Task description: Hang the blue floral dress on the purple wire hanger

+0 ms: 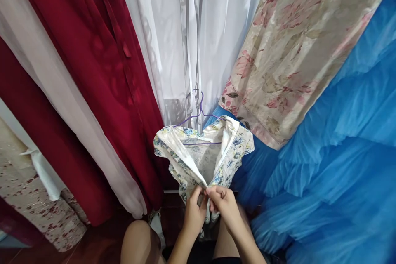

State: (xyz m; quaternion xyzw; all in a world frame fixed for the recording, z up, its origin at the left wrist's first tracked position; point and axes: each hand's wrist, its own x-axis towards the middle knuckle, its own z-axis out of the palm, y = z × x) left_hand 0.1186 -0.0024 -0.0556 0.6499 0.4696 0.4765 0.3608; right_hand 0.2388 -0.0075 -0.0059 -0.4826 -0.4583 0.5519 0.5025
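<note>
Before white hanging fabric (167, 41): one floral garment (180, 169), which sat on a purple hanger (202, 144); left hand (195, 208) and right hand (225, 204), fingertips closed, pinched its front edges at the neckline's base.

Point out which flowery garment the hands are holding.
The blue-flowered garment on the purple hanger: left hand and right hand pinch its neckline's lowest point. The pink-flowered garment and red-flowered garment hang untouched.

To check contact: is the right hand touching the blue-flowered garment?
Touching: the head view shows the right hand pinching the blue-flowered garment at its neckline's base.
</note>
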